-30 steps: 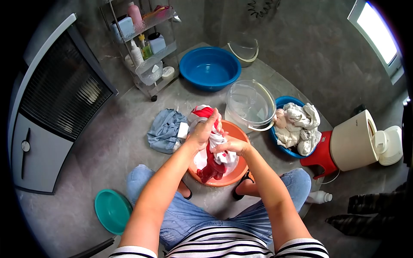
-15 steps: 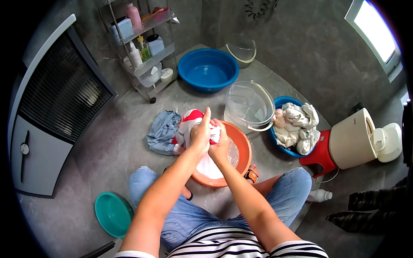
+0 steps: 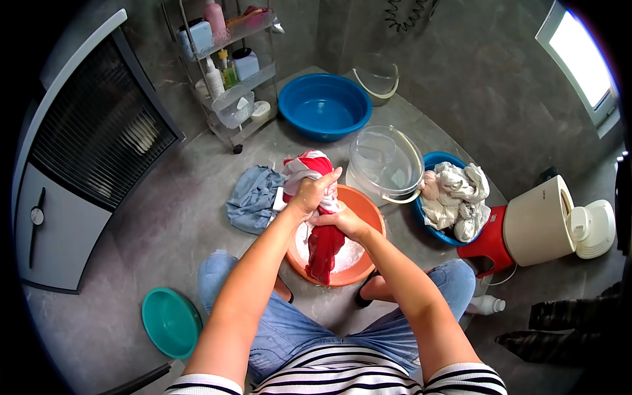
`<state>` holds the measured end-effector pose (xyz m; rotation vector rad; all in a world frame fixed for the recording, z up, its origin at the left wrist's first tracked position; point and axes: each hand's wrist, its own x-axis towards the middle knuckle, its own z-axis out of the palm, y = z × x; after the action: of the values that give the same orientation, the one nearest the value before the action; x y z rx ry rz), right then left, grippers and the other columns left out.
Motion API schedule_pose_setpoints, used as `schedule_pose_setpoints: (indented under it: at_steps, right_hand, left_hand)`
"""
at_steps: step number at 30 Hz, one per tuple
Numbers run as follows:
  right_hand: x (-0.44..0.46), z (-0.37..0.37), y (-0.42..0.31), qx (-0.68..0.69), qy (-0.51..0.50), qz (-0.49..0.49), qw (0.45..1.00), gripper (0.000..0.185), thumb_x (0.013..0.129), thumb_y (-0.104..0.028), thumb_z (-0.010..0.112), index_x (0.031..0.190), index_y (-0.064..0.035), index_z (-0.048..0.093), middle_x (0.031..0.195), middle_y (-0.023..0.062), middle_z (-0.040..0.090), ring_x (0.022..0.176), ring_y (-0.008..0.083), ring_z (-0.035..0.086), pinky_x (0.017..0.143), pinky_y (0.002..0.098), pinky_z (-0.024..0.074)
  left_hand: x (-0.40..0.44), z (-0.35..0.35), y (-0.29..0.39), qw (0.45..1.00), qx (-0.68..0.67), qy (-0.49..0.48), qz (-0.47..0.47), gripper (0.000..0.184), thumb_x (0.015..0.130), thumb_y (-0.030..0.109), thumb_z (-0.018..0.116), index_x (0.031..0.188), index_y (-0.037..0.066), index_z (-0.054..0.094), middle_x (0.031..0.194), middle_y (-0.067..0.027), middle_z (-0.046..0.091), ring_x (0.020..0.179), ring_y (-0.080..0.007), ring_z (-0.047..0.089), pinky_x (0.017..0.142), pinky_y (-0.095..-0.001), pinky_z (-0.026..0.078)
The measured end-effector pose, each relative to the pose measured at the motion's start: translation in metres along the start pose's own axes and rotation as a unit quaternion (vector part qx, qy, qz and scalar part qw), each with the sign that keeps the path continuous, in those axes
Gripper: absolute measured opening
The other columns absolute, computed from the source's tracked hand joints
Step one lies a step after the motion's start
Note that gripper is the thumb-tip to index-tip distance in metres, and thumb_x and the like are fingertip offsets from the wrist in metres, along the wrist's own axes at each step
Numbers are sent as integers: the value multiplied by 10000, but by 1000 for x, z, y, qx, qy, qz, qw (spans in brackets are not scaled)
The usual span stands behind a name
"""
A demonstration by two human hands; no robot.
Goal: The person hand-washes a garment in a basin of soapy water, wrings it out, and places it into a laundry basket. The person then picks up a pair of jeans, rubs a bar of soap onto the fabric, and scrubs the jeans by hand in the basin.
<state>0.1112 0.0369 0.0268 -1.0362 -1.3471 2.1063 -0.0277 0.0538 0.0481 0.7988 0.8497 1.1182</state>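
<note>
A wet red and white garment [image 3: 325, 247] is bunched between my two hands above the orange basin [image 3: 372, 217]. My left hand [image 3: 313, 192] wraps round its upper part, thumb pointing up and to the right. Just below and to the right, my right hand [image 3: 343, 220] is closed on the same cloth. One red end hangs down into the basin, over whitish, sudsy water; the other end sticks out beyond my hands, away from me. Left of the basin, blue-grey clothing [image 3: 253, 199] lies heaped on the floor.
Behind the orange basin stand a clear bucket [image 3: 368, 178] and a large blue basin [image 3: 289, 112]. White laundry [image 3: 461, 191] fills a blue tub at right, beside a red and cream machine [image 3: 536, 217]. A green basin [image 3: 155, 316] sits at lower left, a shelf rack [image 3: 253, 79] at the back.
The garment has been turned in my hands: a long red part now hangs toward me into the basin, where white cloth hung before. My right hand has shifted slightly right.
</note>
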Motion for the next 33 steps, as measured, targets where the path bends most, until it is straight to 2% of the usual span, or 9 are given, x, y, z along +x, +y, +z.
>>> schedule_pose_setpoints:
  at_steps: [4, 7, 11, 18, 20, 21, 26, 29, 33]
  right_hand:
    - [-6, -8, 16, 126, 14, -53, 991, 340, 844, -125, 696, 1151, -39, 577, 971, 76, 651, 896, 192, 644, 826, 338, 524]
    - [-20, -8, 0, 188, 75, -8, 979, 337, 855, -129, 679, 1158, -32, 566, 992, 103, 653, 915, 230, 651, 844, 359, 527]
    - [-21, -14, -7, 229, 118, 5, 966, 363, 849, -182, 693, 1159, -52, 557, 1033, 117, 649, 944, 244, 649, 836, 389, 542]
    - [-16, -15, -4, 329, 126, -28, 935, 353, 852, -224, 699, 1125, -64, 542, 1011, 127, 648, 932, 279, 653, 839, 425, 550]
    - [-25, -4, -3, 386, 129, -22, 913, 362, 855, -228, 698, 1131, -59, 536, 1021, 134, 647, 935, 290, 655, 853, 438, 553]
    - [-30, 1, -4, 394, 135, -18, 909, 375, 861, -225, 693, 1149, -56, 522, 1037, 135, 640, 934, 299, 658, 880, 463, 551]
    - [-57, 11, -22, 383, 112, -61, 915, 368, 898, -219, 647, 1193, -50, 505, 1087, 143, 636, 991, 295, 648, 925, 470, 532]
    - [-48, -28, -1, 422, 74, -36, 903, 333, 904, -194, 626, 1181, -50, 510, 1091, 134, 638, 1023, 262, 637, 917, 435, 537]
    - [-27, -72, 39, 417, 117, -89, 897, 339, 891, -133, 634, 1199, -37, 529, 1092, 128, 641, 1026, 287, 637, 935, 459, 521]
  left_hand:
    - [7, 2, -16, 982, 176, 5, 73, 486, 949, 565, 521, 892, 89, 597, 784, -23, 626, 742, -108, 601, 695, -249, 487]
    - [2, -7, -33, 994, 84, -71, -19, 562, 975, 594, 422, 1159, 87, 582, 1015, -41, 630, 908, -110, 602, 811, -272, 499]
    - [-30, -5, -51, 975, 35, 20, -219, 777, 934, 678, 396, 1458, 106, 372, 1366, -116, 528, 1235, -228, 538, 994, -393, 459]
    - [-68, 14, -43, 931, -129, 95, -327, 935, 761, 892, 330, 1413, 225, 403, 1369, -118, 499, 1213, -326, 514, 959, -662, 408]
    - [-56, -3, -79, 926, -259, 45, -271, 981, 710, 914, 384, 1443, 264, 340, 1505, -112, 326, 1343, -388, 372, 944, -744, 363]
    - [-58, 3, -75, 928, -270, 89, -239, 889, 771, 851, 425, 1358, 184, 457, 1359, -135, 507, 1214, -350, 523, 912, -647, 460]
    - [-37, -32, -128, 937, -322, 95, -99, 418, 922, 440, 520, 1057, 59, 628, 970, -101, 697, 866, -233, 679, 821, -404, 553]
    - [-44, -33, -119, 914, -356, 164, -103, 279, 922, 222, 475, 1084, 55, 630, 1061, -131, 691, 957, -249, 677, 903, -396, 537]
    - [-62, -19, -89, 910, -394, 83, -101, 385, 911, 235, 435, 1181, 15, 598, 1208, -177, 633, 1091, -302, 630, 998, -456, 483]
